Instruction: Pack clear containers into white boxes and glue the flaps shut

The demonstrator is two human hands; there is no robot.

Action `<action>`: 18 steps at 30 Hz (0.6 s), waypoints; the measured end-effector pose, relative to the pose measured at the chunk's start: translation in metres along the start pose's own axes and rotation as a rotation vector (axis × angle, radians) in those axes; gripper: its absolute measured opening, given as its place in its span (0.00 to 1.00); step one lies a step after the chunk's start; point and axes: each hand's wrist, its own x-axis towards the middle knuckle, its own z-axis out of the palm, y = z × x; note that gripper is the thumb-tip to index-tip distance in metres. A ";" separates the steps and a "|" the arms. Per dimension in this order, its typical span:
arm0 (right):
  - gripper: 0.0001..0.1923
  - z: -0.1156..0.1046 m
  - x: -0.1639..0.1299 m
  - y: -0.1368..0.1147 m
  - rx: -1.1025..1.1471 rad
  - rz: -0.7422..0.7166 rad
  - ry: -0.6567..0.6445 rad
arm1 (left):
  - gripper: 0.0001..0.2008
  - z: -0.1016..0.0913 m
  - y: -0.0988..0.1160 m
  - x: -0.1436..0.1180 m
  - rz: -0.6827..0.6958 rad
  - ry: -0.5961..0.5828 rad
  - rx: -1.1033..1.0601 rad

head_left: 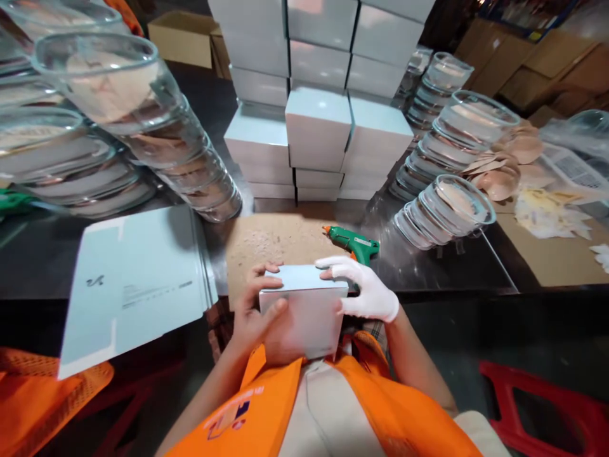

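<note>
Left hand: bare left hand [257, 314] clasps the white box [307, 317] on its left side, thumb across the front face, fingers curled over the top edge.
Right hand: gloved right hand [366, 289] grips the box's right end, fingers lying on the top face, thumb pressed to the side wall.
Box position: held between both hands, close to the body, at the near edge of the table [428, 266], top face closed and level.
Beyond the grip: green glue gun [354, 242] lies just past the right fingertips on the table, nozzle pointing left; brown cardboard mat [271, 241] sits under and ahead of the box.
Left of the grip: stack of flat unfolded cartons [133, 285], overhanging the table edge.
Further ahead: piled white boxes [318, 127], several layers high.
Flanks: rows of nested clear glass bowls [143, 120] to the far left; more bowl rows [447, 203] to the right of the glue gun.
Below the grip: orange vest [371, 406] on the person's torso.
</note>
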 end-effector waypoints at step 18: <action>0.31 0.050 -0.048 -0.012 0.192 0.474 0.272 | 0.21 -0.013 0.013 0.023 -0.037 0.666 0.002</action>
